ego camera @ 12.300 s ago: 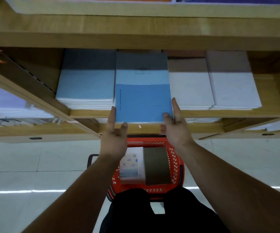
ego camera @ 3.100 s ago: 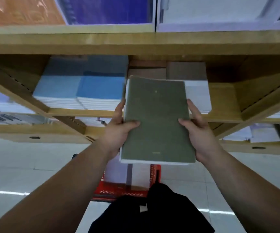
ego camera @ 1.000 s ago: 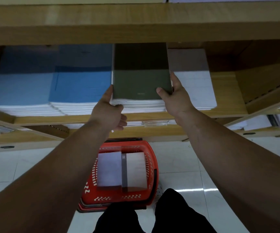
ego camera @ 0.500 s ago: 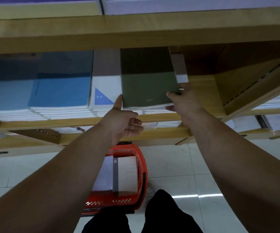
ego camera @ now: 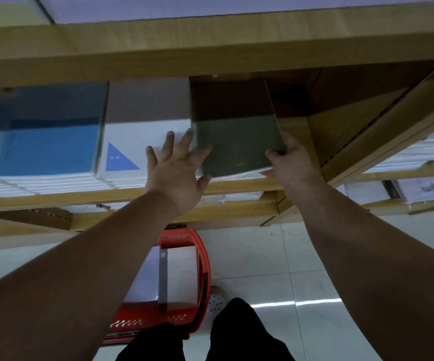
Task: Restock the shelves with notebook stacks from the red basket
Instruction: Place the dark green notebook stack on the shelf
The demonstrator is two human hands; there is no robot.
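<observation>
A stack of dark green notebooks (ego camera: 239,142) lies on the wooden shelf (ego camera: 239,187), right of a white stack with a blue triangle (ego camera: 137,149). My right hand (ego camera: 290,158) grips the green stack's front right corner, thumb on the cover. My left hand (ego camera: 176,165) lies flat with spread fingers over the seam between the white and green stacks. The red basket (ego camera: 201,259) stands on the floor below, with white notebooks and a grey band inside.
Blue notebook stacks (ego camera: 44,149) fill the shelf's left part. A slanted wooden divider (ego camera: 382,126) bounds the bay on the right. The shelf board above (ego camera: 210,48) hangs low over the stacks. More stock (ego camera: 419,188) lies on lower shelves to the right.
The green stack has slid further right, next to the white triangle stack. My left hand has opened from a loose curl and now lies flat on the stacks.
</observation>
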